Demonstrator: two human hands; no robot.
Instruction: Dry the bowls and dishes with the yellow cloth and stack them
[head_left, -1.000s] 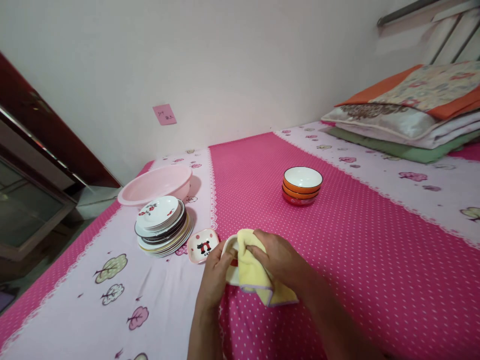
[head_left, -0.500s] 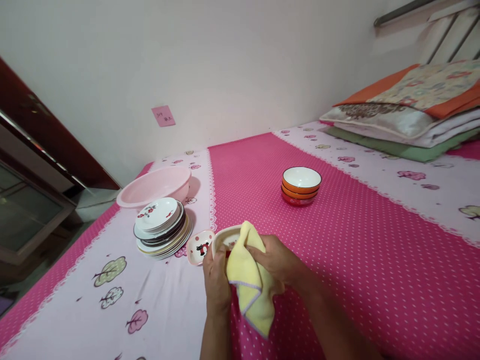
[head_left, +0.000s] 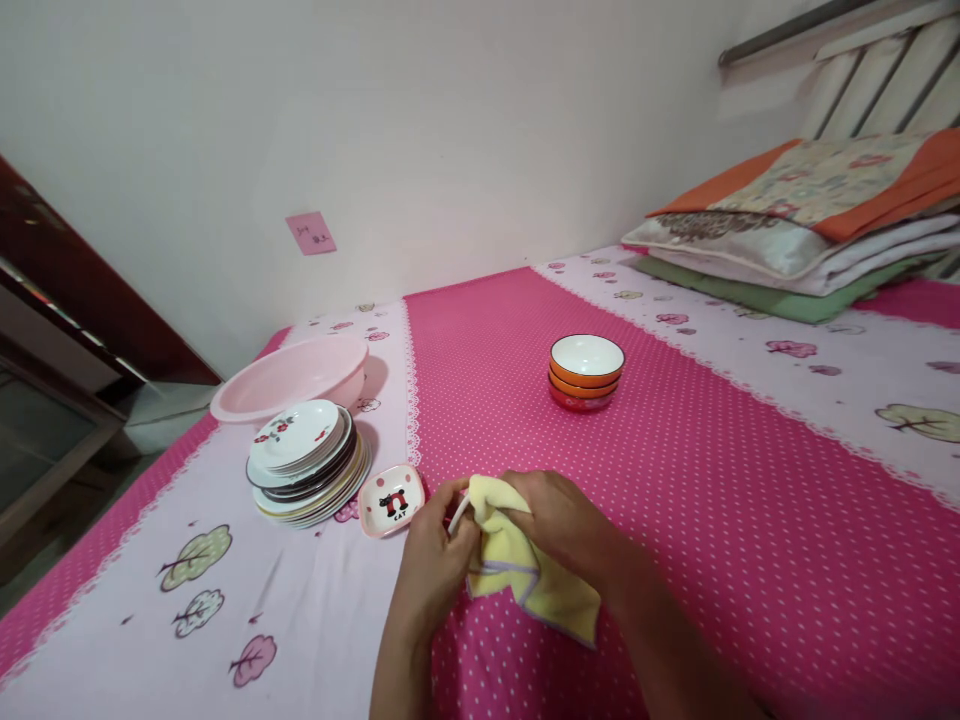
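My left hand (head_left: 439, 540) is closed on a small dish (head_left: 459, 513), of which only a pale rim shows, tilted nearly on edge. The rest of it is hidden by my fingers and by a yellow cloth (head_left: 504, 545) with a purple hem. My right hand (head_left: 559, 520) grips that cloth and presses it against the dish; its lower corners hang down. Just left of my left hand lies a square dish (head_left: 391, 500) with a pink rim and a cat picture. Beyond my hands stands a stack of orange and red bowls (head_left: 586, 372), white inside.
On the left a pile of plates (head_left: 307, 455) stands in front of a pink basin (head_left: 292, 375). Folded bedding and pillows (head_left: 802, 220) lie at the far right. All rests on a pink and white bedspread (head_left: 480, 380) against a white wall (head_left: 450, 130).
The held dish has turned from showing its inside to standing nearly on edge. The cloth has shifted with it, its loose corner swinging right. The view has turned slightly to the right.
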